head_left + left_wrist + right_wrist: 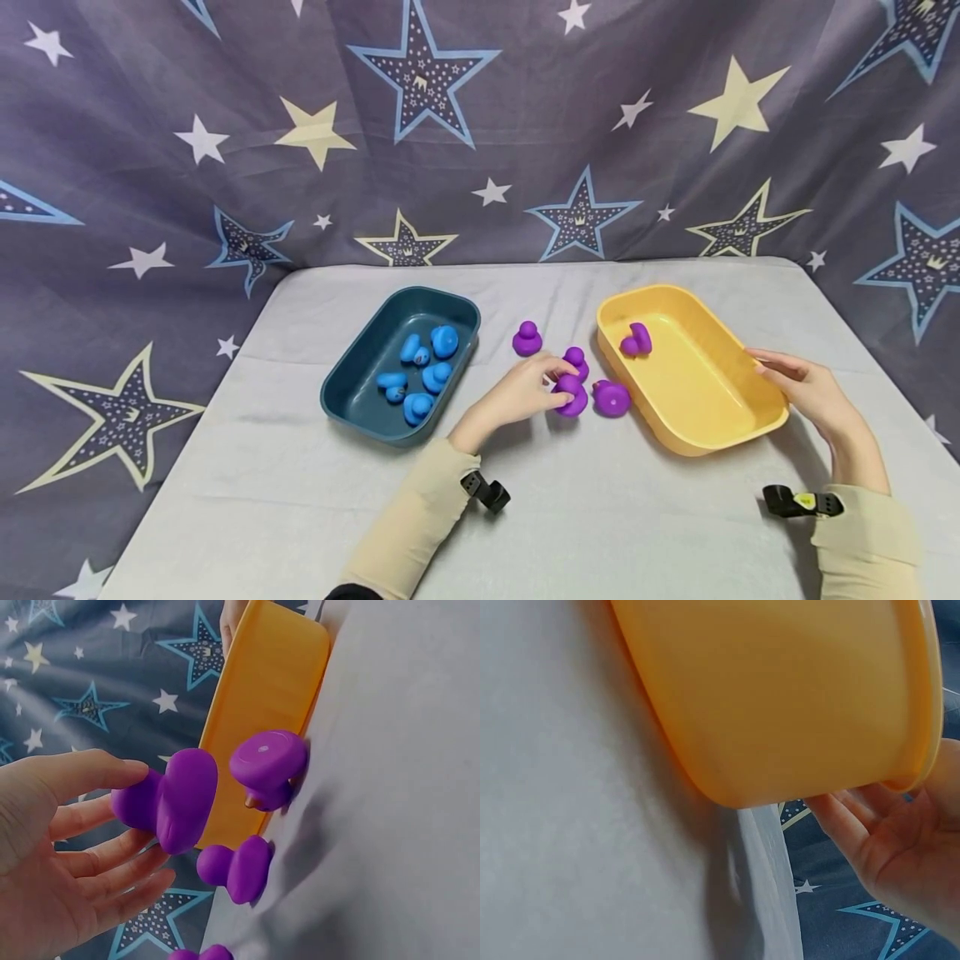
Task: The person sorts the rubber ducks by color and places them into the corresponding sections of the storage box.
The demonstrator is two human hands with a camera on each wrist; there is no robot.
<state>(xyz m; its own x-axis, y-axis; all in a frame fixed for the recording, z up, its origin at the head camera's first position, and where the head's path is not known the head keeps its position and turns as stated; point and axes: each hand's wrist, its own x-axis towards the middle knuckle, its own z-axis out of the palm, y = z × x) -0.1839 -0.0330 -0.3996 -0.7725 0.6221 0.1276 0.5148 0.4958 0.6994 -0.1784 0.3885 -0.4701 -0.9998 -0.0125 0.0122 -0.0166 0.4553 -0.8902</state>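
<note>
My left hand (pixel 528 387) pinches a purple rubber duck (pixel 187 801) between thumb and fingers, above the table. Close by on the table are three more purple ducks: one (pixel 611 398) beside the yellow tub, one (pixel 576 360) just behind the held duck, and one (pixel 527 340) farther back to the left. The yellow tub (pixel 705 437) has a single purple duck (pixel 636 340) lying inside near its left wall. At the tub's right side, my right hand (pixel 813 396) holds the rim with its fingertips; the right wrist view shows the fingers against the outer wall.
A dark teal tub (pixel 360 425) with several blue rubber ducks (pixel 416 408) stands to the left. Both tubs rest on a table with a pale cloth (pixel 570 517). A dark star-patterned curtain (pixel 487 158) hangs along the table's back and sides.
</note>
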